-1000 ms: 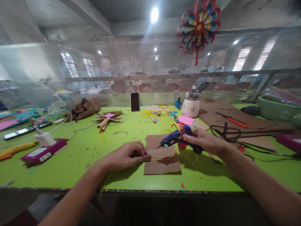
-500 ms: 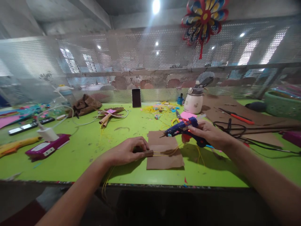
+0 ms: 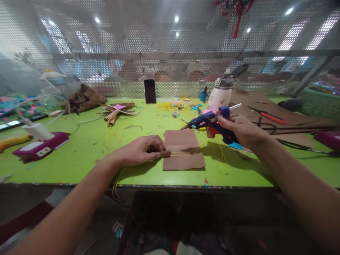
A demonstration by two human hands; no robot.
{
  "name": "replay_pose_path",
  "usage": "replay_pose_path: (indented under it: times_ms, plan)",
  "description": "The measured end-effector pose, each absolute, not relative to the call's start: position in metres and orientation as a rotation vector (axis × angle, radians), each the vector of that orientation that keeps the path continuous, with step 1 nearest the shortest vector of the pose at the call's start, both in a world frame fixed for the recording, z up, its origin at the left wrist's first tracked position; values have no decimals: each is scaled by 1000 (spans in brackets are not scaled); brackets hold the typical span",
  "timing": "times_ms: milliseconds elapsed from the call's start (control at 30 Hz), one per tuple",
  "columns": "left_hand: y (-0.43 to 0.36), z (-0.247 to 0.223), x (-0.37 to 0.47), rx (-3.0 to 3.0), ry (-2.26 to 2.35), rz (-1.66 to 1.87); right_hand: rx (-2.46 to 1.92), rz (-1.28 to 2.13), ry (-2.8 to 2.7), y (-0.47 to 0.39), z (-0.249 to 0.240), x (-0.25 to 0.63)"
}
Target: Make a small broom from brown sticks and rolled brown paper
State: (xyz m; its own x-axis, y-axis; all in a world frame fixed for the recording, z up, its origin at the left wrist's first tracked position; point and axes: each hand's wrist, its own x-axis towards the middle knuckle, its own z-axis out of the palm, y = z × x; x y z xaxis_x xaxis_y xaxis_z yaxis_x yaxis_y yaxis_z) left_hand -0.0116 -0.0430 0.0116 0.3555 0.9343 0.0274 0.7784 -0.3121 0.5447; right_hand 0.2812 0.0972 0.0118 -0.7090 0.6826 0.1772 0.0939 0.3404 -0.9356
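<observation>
My left hand [image 3: 142, 150] pinches a small brown paper roll [image 3: 166, 153] over the left part of a brown paper sheet [image 3: 183, 162]. Yellow strings [image 3: 183, 154] come out of the roll's right end, and more strings hang over the table edge below my left wrist. In my right hand [image 3: 240, 131] is a blue hot glue gun [image 3: 209, 120], its nozzle pointing left above the far edge of the sheet. A clear glue stick [image 3: 235, 106] pokes out of its back, and a small red light glows on its side.
On the green table [image 3: 138, 177] stand a phone [image 3: 150, 91] and a white bottle [image 3: 220, 94]. A rolled paper piece with yellow strings [image 3: 113, 116] lies left of centre. Far left is a purple power strip [image 3: 42, 148]; red-handled scissors [image 3: 269, 116] rest on brown paper at right.
The camera has tilted down, so everything sits higher in view. My left hand keeps its pinch on the roll. The glue gun stays in my right hand, above the sheet.
</observation>
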Motion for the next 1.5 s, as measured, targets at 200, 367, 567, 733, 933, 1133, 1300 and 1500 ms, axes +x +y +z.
replay_pose_path:
  times_ms: [200, 367, 567, 733, 933, 1133, 1300, 1500]
  plan:
    - [-43, 12, -12, 2203, 1485, 464, -698, 1371, -2033, 97, 13, 280]
    - [-43, 12, -13, 2198, 1482, 465, -719, 1342, -2033, 94, 16, 280]
    - [-43, 15, -11, 2197, 1486, 455, -835, 828, -2156, 107, 8, 273]
    - [-43, 14, -12, 2223, 1446, 501, -1095, 284, -2198, 121, -7, 268]
    - [-45, 12, -16, 2237, 1461, 514, -1114, 48, -2156, 144, -25, 272]
    - [-47, 12, -15, 2192, 1490, 545, -1285, -124, -2319, 158, -31, 271]
    - [-47, 12, -16, 2223, 1490, 509, -1215, -44, -2452, 161, -33, 272]
    - [-49, 14, -15, 2252, 1493, 478, -1099, -35, -2352, 151, -26, 277]
